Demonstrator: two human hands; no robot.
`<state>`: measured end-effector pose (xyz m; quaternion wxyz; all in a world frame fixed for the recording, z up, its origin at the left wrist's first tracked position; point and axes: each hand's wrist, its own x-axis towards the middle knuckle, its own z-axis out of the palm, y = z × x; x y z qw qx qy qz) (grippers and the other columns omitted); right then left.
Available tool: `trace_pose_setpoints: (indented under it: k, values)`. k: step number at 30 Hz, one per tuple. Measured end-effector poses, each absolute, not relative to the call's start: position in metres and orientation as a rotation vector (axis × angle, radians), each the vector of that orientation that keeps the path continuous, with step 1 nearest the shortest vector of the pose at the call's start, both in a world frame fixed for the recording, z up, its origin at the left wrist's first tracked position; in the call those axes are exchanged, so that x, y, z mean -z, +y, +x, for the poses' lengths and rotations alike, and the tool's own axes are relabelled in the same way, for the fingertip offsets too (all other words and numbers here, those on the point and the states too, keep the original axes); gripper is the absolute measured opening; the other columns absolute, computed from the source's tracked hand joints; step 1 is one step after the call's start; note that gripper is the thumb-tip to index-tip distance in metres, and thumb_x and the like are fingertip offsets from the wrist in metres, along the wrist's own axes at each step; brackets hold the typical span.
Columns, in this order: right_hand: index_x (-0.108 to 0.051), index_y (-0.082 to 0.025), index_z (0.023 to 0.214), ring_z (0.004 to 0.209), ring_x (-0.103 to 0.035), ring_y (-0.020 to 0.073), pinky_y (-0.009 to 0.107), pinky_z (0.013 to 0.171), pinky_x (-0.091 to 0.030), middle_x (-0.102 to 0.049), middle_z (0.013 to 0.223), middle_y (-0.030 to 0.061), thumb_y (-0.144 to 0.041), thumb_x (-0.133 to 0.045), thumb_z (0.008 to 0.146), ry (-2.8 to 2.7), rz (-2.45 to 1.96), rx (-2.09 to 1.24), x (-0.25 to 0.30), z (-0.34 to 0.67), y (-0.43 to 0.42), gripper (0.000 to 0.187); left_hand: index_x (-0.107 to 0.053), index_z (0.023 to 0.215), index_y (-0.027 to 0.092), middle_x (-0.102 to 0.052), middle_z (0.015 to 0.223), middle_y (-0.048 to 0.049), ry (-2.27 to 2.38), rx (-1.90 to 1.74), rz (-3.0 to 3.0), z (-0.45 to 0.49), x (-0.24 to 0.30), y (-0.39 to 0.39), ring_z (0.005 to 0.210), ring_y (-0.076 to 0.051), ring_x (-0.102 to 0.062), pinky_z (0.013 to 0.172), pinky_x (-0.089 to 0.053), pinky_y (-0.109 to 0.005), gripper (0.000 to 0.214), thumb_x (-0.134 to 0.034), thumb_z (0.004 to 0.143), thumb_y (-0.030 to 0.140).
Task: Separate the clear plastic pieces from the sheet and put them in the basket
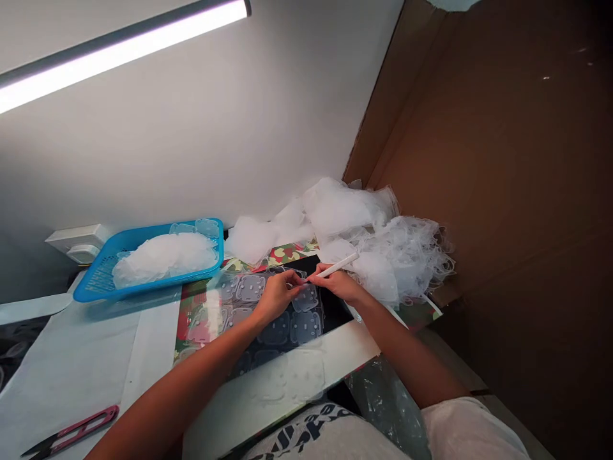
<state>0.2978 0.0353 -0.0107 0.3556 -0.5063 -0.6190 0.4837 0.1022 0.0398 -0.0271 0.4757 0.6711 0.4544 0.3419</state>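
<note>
My right hand (339, 285) is closed around a slim white pen-shaped tool (341, 263), tilted with its lower end toward the other hand. My left hand (278, 294) is pinched with fingertips close to that end; whatever sits between them is too small to make out. Beneath both hands lie translucent rounded-square pieces (306, 326) dotted with small white spots, spread over a dark surface. More of these clear pieces (251, 287) lie to the left of my left hand.
A blue plastic basket (148, 285) with white sheer pieces (167, 255) stands at the back left. Heaped sheer white material (345, 207) and tangled offcuts (412, 255) lie behind my right hand. Pink-handled thread snips (76, 431) rest front left. A cardboard wall (502, 160) borders the right.
</note>
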Motion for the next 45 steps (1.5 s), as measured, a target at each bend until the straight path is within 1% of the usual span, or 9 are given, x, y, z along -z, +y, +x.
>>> trace_pose_setpoints:
  k: [6, 10, 13, 16, 20, 31, 36, 41, 45]
  values:
    - [-0.051, -0.020, 0.062, 0.059, -0.047, 0.0124, 0.024, 0.056, -0.031, -0.055, 0.060, -0.0050, -0.035, -0.064, 0.075, -1.628, -1.454, -0.976, 0.023, 0.300, 0.047, 0.023, -0.050, 0.077, 0.020, -0.072, 0.093, -0.0063, 1.055, -0.970, 1.562, 0.093, 0.023, 0.017, 0.082, -0.019, -0.065, 0.071, -0.047, -0.027, 0.023, -0.061, 0.081, 0.040]
    - [-0.049, -0.021, 0.060, 0.055, -0.041, 0.0119, 0.024, 0.053, -0.027, -0.049, 0.054, -0.0058, -0.037, -0.063, 0.074, -1.617, -1.541, -0.866, 0.032, 0.308, 0.058, 0.026, -0.041, 0.081, 0.022, -0.069, 0.080, -0.0002, 0.969, -1.082, 1.215, 0.076, 0.019, 0.001, 0.070, -0.015, -0.063, 0.064, -0.047, -0.025, 0.035, -0.066, 0.079, 0.046]
    - [-0.051, -0.020, 0.061, 0.057, -0.044, 0.0123, 0.024, 0.054, -0.028, -0.054, 0.058, -0.0043, -0.039, -0.063, 0.073, -1.626, -1.540, -0.914, 0.033, 0.314, 0.059, 0.025, -0.038, 0.085, 0.023, -0.066, 0.076, 0.0034, 0.899, -1.075, 0.969, 0.062, 0.009, -0.009, 0.066, -0.013, -0.063, 0.061, -0.049, -0.024, 0.044, -0.072, 0.075, 0.049]
    - [-0.054, -0.019, 0.064, 0.067, -0.053, 0.0142, 0.025, 0.060, -0.035, -0.066, 0.073, 0.0004, -0.038, -0.063, 0.072, -1.585, -1.478, -1.035, 0.028, 0.319, 0.055, 0.022, -0.037, 0.086, 0.023, -0.069, 0.087, 0.0012, 0.878, -1.049, 0.862, 0.050, -0.002, -0.018, 0.070, -0.013, -0.066, 0.062, -0.050, -0.023, 0.049, -0.076, 0.071, 0.049]
    - [-0.054, -0.019, 0.067, 0.075, -0.058, 0.0156, 0.027, 0.065, -0.041, -0.071, 0.094, 0.0053, -0.038, -0.063, 0.074, -1.492, -1.392, -1.109, 0.013, 0.320, 0.042, 0.022, -0.038, 0.088, 0.023, -0.069, 0.088, 0.0013, 0.854, -1.053, 0.799, 0.042, -0.010, -0.028, 0.075, -0.013, -0.068, 0.062, -0.048, -0.020, 0.048, -0.078, 0.072, 0.045]
    - [-0.055, -0.020, 0.068, 0.080, -0.060, 0.0181, 0.033, 0.077, -0.045, -0.070, 0.096, 0.0050, -0.042, -0.064, 0.081, -1.571, -1.306, -1.069, 0.012, 0.306, 0.024, 0.027, -0.042, 0.088, 0.021, -0.062, 0.072, 0.0055, 0.827, -1.085, 0.813, 0.038, -0.013, -0.039, 0.065, -0.009, -0.060, 0.061, -0.043, -0.018, 0.045, -0.078, 0.073, 0.044]
    - [-0.058, -0.021, 0.075, 0.081, -0.063, 0.0186, 0.033, 0.078, -0.047, -0.070, 0.100, 0.0043, -0.042, -0.063, 0.083, -1.610, -1.302, -1.127, 0.024, 0.300, 0.028, 0.023, -0.041, 0.088, 0.021, -0.066, 0.077, 0.0022, 0.833, -1.090, 0.817, 0.037, -0.009, -0.041, 0.070, -0.010, -0.061, 0.062, -0.042, -0.018, 0.044, -0.076, 0.075, 0.045]
    - [-0.059, -0.021, 0.075, 0.089, -0.064, 0.0192, 0.033, 0.082, -0.048, -0.069, 0.103, 0.0046, -0.040, -0.061, 0.085, -1.683, -1.257, -1.164, 0.022, 0.282, 0.024, 0.022, -0.045, 0.098, 0.021, -0.069, 0.089, -0.0025, 0.871, -1.075, 0.892, 0.034, -0.003, -0.037, 0.078, -0.014, -0.063, 0.065, -0.044, -0.021, 0.035, -0.068, 0.082, 0.042]
    - [-0.057, -0.020, 0.070, 0.097, -0.064, 0.0210, 0.035, 0.086, -0.047, -0.069, 0.102, 0.0058, -0.033, -0.060, 0.085, -1.807, -1.169, -1.138, 0.016, 0.261, 0.016, 0.020, -0.062, 0.099, 0.019, -0.062, 0.083, -0.0027, 1.171, -0.984, 1.423, 0.022, 0.003, -0.029, 0.078, -0.017, -0.060, 0.071, -0.047, -0.029, 0.021, -0.050, 0.090, 0.033]
